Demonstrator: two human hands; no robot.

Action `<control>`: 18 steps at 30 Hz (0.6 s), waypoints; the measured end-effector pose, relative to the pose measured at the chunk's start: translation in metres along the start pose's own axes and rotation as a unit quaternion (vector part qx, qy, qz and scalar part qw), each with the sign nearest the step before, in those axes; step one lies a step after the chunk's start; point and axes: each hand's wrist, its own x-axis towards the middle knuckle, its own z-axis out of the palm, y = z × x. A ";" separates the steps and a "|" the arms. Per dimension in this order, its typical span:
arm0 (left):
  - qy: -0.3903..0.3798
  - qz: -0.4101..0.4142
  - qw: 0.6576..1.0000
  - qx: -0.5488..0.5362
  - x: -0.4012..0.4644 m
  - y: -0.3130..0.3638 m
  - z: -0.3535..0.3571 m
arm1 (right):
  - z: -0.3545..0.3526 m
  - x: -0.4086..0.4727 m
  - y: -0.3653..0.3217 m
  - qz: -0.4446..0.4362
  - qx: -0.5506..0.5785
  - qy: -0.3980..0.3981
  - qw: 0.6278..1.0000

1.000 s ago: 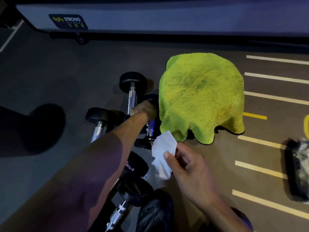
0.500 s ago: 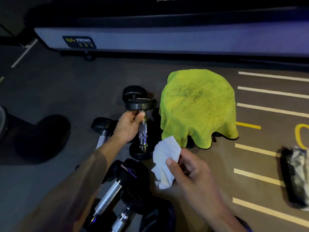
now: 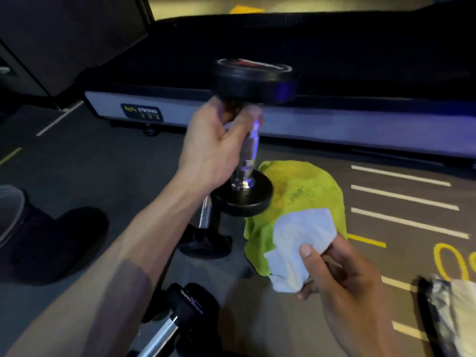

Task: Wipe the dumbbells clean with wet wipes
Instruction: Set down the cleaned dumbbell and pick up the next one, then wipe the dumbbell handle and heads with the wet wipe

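One dumbbell (image 3: 249,136) is held upright in the air, the left hand (image 3: 211,148) curled round its chrome handle; the right hand (image 3: 342,276) pinches a wet wipe (image 3: 298,247) just below. Best wrap the wipe round the lower head first. More dumbbells (image 3: 206,238) lie beneath (the green towel (image 3: 306,191) crowds the right)

Bare floor (image 3: 108,161) left of dumbbells (image 3: 206,228)

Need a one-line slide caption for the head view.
Left hand holds a dumbbell upright off the floor; right hand grips a white wet wipe.
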 end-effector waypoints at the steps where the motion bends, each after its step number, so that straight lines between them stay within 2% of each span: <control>1: -0.007 0.001 1.000 -0.013 0.005 0.003 0.011 | -0.003 0.003 -0.002 -0.008 -0.002 0.006 1.000; 6: -0.090 -0.024 0.995 -0.046 0.004 -0.009 0.056 | -0.016 0.016 -0.012 -0.021 0.008 0.030 0.999; 9: -0.108 -0.044 0.992 -0.051 0.003 -0.013 0.070 | -0.025 0.025 -0.014 -0.032 -0.007 0.043 0.999; 13: -0.095 -0.067 0.989 -0.094 0.009 -0.013 0.074 | -0.035 0.038 -0.018 -0.073 -0.016 0.067 0.995; 18: -0.071 -0.081 0.985 -0.133 0.009 -0.016 0.074 | -0.037 0.063 -0.016 -0.124 -0.113 0.110 0.980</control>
